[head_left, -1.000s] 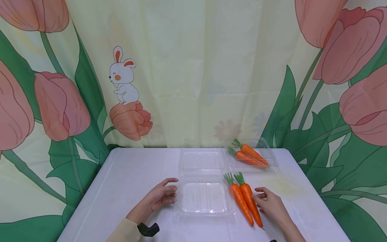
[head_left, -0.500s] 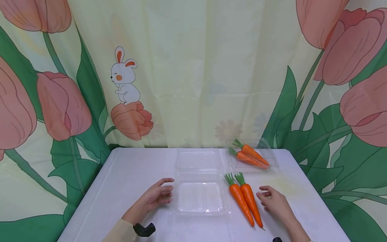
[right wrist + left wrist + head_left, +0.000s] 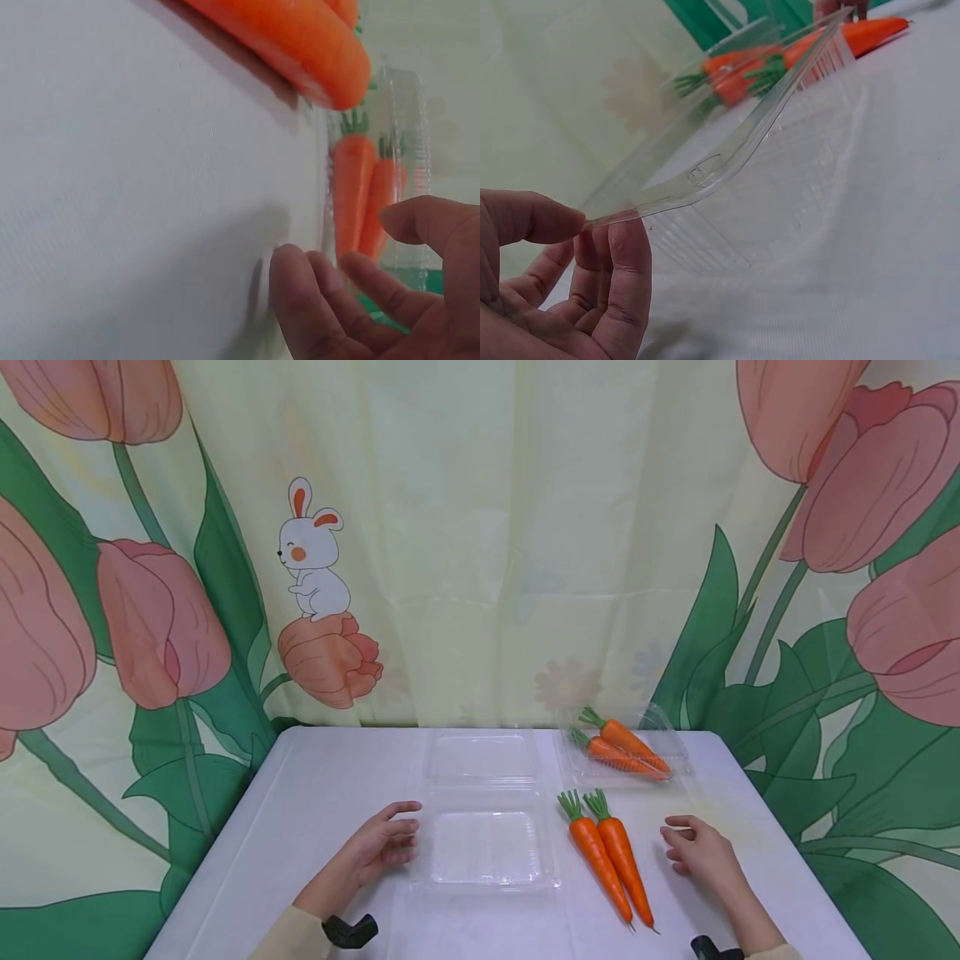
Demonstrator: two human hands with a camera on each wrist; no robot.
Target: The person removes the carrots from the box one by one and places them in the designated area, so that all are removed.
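Note:
My left hand [image 3: 378,847] pinches the left rim of an open transparent plastic clamshell box [image 3: 487,887], thumb above and fingers below, as the left wrist view shows. The box's hinged lid [image 3: 482,756] lies folded back behind its base. To its right, two orange carrots with green stem tufts lie side by side on the table: a left carrot [image 3: 602,870] and a right carrot [image 3: 630,872]. Right of them is my right hand [image 3: 701,856], apart from both carrots, with loosely bent fingers and nothing between thumb and fingertips [image 3: 289,274].
A second transparent clamshell box [image 3: 678,756] stands at the back right of the white-covered table [image 3: 352,760], with two carrots [image 3: 622,747] inside. Behind the table hangs a curtain [image 3: 450,568] printed with tulips and a rabbit.
My left hand has drawn the open clamshell box leftward, away from the two loose carrots. My right hand has moved off the right carrot, to the right.

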